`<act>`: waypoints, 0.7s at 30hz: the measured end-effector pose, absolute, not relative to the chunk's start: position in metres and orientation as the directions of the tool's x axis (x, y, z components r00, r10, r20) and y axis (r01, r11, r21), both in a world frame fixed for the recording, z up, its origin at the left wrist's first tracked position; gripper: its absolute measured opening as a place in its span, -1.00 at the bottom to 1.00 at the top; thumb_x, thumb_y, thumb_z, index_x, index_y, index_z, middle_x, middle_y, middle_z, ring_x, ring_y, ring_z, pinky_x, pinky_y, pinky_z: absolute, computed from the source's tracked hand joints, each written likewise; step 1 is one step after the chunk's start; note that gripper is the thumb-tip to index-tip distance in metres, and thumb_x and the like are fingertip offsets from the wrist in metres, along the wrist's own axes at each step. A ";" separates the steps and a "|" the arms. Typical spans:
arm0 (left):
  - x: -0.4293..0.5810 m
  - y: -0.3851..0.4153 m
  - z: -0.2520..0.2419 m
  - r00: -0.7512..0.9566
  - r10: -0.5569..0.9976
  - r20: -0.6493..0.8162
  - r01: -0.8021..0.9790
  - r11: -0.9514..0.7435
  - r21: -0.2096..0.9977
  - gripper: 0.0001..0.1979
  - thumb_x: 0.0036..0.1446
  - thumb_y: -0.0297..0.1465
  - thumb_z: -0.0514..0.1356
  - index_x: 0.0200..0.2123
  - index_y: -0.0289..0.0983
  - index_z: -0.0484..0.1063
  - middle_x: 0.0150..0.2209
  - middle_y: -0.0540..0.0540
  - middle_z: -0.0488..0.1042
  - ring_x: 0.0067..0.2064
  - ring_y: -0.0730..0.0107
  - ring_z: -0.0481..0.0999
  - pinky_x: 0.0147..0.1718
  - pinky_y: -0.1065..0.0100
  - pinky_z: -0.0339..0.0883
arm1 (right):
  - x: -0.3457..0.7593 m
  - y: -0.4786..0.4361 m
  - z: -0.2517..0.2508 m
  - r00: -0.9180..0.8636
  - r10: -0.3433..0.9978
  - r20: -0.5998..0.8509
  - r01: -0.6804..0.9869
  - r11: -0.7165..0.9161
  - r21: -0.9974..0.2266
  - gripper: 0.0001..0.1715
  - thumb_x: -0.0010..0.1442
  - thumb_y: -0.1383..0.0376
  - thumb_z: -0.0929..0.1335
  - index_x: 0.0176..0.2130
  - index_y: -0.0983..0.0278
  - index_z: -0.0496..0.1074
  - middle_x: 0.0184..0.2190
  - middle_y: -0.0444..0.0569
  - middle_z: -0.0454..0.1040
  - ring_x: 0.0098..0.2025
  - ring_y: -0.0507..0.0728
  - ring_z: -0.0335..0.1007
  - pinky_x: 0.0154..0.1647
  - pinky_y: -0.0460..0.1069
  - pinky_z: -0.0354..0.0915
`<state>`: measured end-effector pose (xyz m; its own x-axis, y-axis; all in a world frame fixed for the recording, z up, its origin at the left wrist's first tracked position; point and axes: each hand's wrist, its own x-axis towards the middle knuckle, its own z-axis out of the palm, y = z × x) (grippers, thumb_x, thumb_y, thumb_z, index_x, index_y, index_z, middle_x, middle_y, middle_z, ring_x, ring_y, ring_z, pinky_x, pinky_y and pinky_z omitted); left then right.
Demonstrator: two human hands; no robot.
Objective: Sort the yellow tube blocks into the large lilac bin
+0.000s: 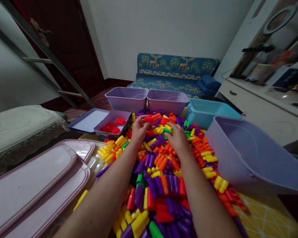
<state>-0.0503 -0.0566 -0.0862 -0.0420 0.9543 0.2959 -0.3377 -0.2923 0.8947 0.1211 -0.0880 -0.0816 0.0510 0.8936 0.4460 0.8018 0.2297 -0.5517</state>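
Note:
My left hand (139, 128) is over the far part of a large heap of plastic building pieces (161, 160). Its thumb and fingers are closed around a red plastic piece (148, 119). To its right, my right hand (175, 135) reaches into the same heap, fingers curled about a green plastic piece (167, 130), with yellow pieces beside it. The heap mixes red, orange, yellow, purple and green tube-like pieces, several of them joined side by side. Both forearms cover part of it.
Two lilac bins (126, 99) stand behind the heap, a turquoise bin (213, 112) and large lilac bin (228, 158) at right. Left are a small box (99, 127) with red pieces, a pale tray-like lid (89, 120) and pink lids (39, 185). A patterned sofa (173, 76) stands beyond.

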 end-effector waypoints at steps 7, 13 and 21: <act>-0.060 -0.051 -0.075 -0.363 0.918 0.157 -0.672 -0.375 0.638 -0.78 -0.02 -0.50 0.22 -0.23 -0.26 0.39 -0.29 -0.06 0.58 -0.24 0.40 0.61 -0.16 0.38 0.48 | 0.120 -0.086 -0.086 0.059 0.916 0.396 0.802 0.193 -0.565 -0.50 0.08 0.33 0.40 0.04 0.37 0.42 -0.02 0.17 0.45 0.07 0.26 0.35 0.14 0.14 0.24; -0.072 -0.051 -0.059 -0.380 0.924 -0.032 -0.842 -0.331 0.426 -0.79 0.23 -0.42 -0.01 -0.14 -0.34 0.36 -0.08 -0.26 0.52 0.00 0.31 0.54 -0.06 0.31 0.47 | 0.119 -0.087 -0.086 0.086 0.927 0.366 0.807 0.151 -0.571 -0.51 0.08 0.32 0.40 0.03 0.39 0.43 -0.03 0.19 0.46 0.06 0.27 0.36 0.13 0.13 0.25; -0.074 -0.053 -0.070 -0.290 0.957 0.024 -0.911 -0.284 0.298 -0.37 0.22 0.00 -0.07 0.15 -0.37 0.13 0.09 -0.38 0.41 0.08 0.21 0.47 -0.11 0.24 0.47 | 0.120 -0.086 -0.088 0.088 0.932 0.352 0.798 0.146 -0.584 -0.53 0.09 0.31 0.39 0.01 0.37 0.44 -0.05 0.17 0.47 0.04 0.24 0.38 0.11 0.11 0.26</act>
